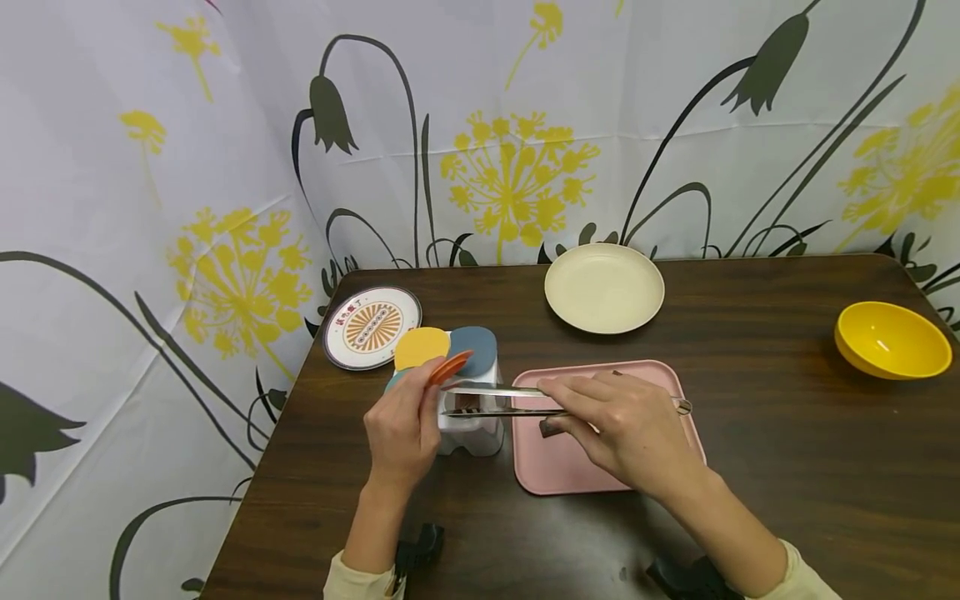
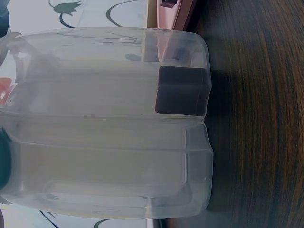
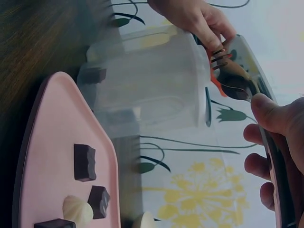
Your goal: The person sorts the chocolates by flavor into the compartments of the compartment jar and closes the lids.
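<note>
A translucent storage box (image 1: 472,437) with several coloured flip lids stands left of the pink tray (image 1: 570,475). My left hand (image 1: 405,425) pinches its raised orange lid (image 1: 450,367). Metal tongs (image 1: 502,391), one tip a fork and the other a spoon, are gripped in my right hand (image 1: 622,421). Their tips sit apart over the uncovered compartment; whether anything lies between them, I cannot tell. A dark brown block (image 2: 183,90), like chocolate, lies at the box's bottom. In the right wrist view, several dark blocks (image 3: 84,162) and a cream-coloured swirled piece (image 3: 77,211) lie on the tray.
Behind the box on the left is a patterned white plate (image 1: 373,327). A cream plate (image 1: 604,288) stands at the table's back edge, and a yellow bowl (image 1: 892,342) at the far right. A flower-printed cloth (image 1: 517,192) hangs behind the dark wooden table (image 1: 787,467).
</note>
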Available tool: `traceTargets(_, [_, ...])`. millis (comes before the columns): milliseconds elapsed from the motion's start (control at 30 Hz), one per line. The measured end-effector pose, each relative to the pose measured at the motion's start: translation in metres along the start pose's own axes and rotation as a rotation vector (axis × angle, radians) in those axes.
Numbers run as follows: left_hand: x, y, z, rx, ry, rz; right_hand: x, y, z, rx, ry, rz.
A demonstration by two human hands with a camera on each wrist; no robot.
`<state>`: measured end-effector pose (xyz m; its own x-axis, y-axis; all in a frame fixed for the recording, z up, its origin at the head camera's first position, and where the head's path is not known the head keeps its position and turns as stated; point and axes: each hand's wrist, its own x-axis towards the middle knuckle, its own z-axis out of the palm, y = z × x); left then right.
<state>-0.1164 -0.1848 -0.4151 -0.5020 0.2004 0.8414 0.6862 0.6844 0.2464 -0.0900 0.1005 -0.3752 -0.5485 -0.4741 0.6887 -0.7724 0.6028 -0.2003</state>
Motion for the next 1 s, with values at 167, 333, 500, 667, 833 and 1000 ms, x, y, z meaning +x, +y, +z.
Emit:
traceTargets(167, [-0.0012, 0.0004, -0.0002, -0.002, -0.012, -0.021, 0.0002, -0.0005, 0.0041, 0.005, 0.009, 0.010])
traceTargets(333, [-0.0012, 0.0006, -0.0002, -0.001, -0.026, -0.035, 0.0000, -0.0004, 0.0053, 0.000, 0.014, 0.014])
traceTargets(500, [-0.0012, 0.0010, 0.0000, -0.003, -0.022, -0.027, -0.0006, -0.0008, 0.0044, 0.003, -0.018, 0.031])
traceTargets(667, [-0.0014, 0.0008, 0.0000, -0.004, -0.021, -0.027, -0.0004, -0.0012, 0.0029, 0.005, -0.042, 0.044])
traceTargets(833, [-0.0017, 0.0011, -0.0013, 0.004, -0.026, -0.036, 0.0012, -0.0012, 0.0016, 0.018, -0.045, 0.043])
traceTargets(1000, [-0.0019, 0.0001, -0.0011, 0.016, -0.011, -0.024, 0.0031, 0.0031, -0.0026, 0.040, -0.011, 0.019])
